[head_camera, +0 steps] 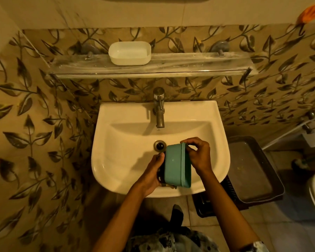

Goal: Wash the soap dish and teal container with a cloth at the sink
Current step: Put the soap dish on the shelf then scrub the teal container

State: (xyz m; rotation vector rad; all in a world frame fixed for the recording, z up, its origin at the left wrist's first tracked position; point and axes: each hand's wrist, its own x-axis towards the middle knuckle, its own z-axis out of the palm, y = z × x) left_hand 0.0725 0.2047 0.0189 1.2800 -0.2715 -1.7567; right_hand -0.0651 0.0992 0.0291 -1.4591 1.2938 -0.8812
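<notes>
I judge the soap dish (129, 53) done on the far shelf (180, 63); both hands, left hand (151, 174) and right hand (198, 153), grip the teal container (176, 165), unfinished.

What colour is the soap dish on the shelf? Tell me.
White. The soap dish sits on the shelf above the sink, clearest in the head view.

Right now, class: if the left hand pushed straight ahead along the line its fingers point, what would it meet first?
The left hand points up and away toward the drain, so probably the sink bowl near it; depth is uncertain.
</notes>
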